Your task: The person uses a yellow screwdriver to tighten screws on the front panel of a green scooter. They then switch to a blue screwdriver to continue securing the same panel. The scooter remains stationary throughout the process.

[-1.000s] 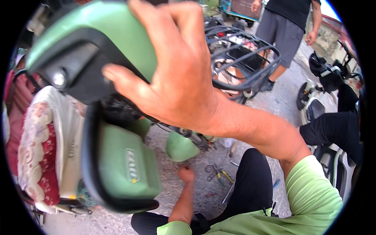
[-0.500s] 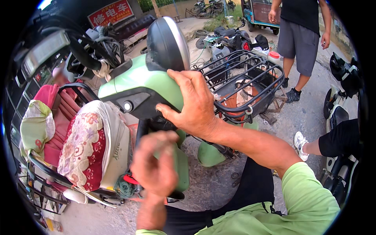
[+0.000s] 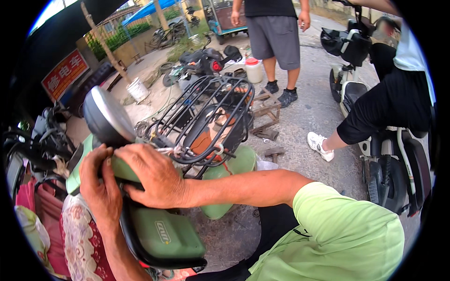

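Observation:
My left hand (image 3: 99, 185) grips the near left side of a pale green scooter headlight housing (image 3: 75, 168), fingers curled beside its dark lamp (image 3: 108, 117) with silver rim. My right hand (image 3: 154, 175) is clasped over the housing's right part, just beside the left, arm stretched across my view. Both hands hide much of the housing. Below them is a green body section (image 3: 180, 236) with black edging. A black metal rack (image 3: 220, 82) sits beyond, over a loose-looking green panel (image 3: 218, 208). Floral fabric (image 3: 77, 239) lies at left.
A person in grey shorts (image 3: 274, 40) stands behind the rack; another person in black trousers (image 3: 384, 98) is on a scooter at right. A white jug with red lid (image 3: 253, 71), a bucket (image 3: 138, 91), wooden pieces (image 3: 265, 107) and parked vehicles (image 3: 197, 58) surround the work spot.
My left hand has risen from low down to the housing beside my right. Both hands and the lamp sit further left and lower in view; more of the street and both people shows.

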Action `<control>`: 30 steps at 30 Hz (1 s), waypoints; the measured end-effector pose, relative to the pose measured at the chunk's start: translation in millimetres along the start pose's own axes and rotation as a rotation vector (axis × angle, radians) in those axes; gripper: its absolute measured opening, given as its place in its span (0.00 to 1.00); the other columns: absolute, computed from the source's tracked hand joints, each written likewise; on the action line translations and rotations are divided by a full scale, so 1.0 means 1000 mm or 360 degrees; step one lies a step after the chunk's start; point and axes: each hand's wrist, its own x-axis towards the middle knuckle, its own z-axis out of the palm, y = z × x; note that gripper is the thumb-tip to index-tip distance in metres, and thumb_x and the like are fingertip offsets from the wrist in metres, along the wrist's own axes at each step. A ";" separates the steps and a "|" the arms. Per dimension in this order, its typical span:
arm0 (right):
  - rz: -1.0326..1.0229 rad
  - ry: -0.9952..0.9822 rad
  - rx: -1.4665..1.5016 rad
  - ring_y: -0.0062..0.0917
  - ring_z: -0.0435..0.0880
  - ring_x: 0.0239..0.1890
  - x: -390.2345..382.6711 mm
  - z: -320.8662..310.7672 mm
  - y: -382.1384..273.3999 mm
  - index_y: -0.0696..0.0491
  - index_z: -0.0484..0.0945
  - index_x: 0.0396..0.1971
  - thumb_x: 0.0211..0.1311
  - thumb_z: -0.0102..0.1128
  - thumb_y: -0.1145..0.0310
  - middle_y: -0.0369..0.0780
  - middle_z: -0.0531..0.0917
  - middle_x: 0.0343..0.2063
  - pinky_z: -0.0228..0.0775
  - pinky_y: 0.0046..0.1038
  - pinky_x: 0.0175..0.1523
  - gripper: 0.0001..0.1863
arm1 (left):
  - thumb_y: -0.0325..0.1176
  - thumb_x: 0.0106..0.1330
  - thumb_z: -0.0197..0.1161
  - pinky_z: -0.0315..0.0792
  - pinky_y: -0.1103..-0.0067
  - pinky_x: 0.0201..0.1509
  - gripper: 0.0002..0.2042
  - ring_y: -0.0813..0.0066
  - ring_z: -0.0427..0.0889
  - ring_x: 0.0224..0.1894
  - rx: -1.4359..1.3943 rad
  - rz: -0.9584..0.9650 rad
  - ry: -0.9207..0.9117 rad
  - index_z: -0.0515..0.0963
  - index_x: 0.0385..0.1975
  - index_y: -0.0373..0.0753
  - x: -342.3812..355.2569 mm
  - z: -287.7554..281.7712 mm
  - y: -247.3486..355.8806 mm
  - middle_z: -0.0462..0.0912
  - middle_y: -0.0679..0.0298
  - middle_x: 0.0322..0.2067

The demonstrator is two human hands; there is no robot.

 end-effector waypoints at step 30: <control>0.2811 -0.1503 -0.1451 0.44 0.82 0.53 -0.486 -0.459 0.141 0.57 0.84 0.42 0.51 0.64 0.54 0.53 0.84 0.47 0.75 0.41 0.57 0.24 | 0.32 0.79 0.46 0.64 0.80 0.67 0.18 0.73 0.75 0.62 0.0565 0.0177 -0.0257 0.73 0.61 0.28 -0.011 -0.020 -0.038 0.80 0.57 0.59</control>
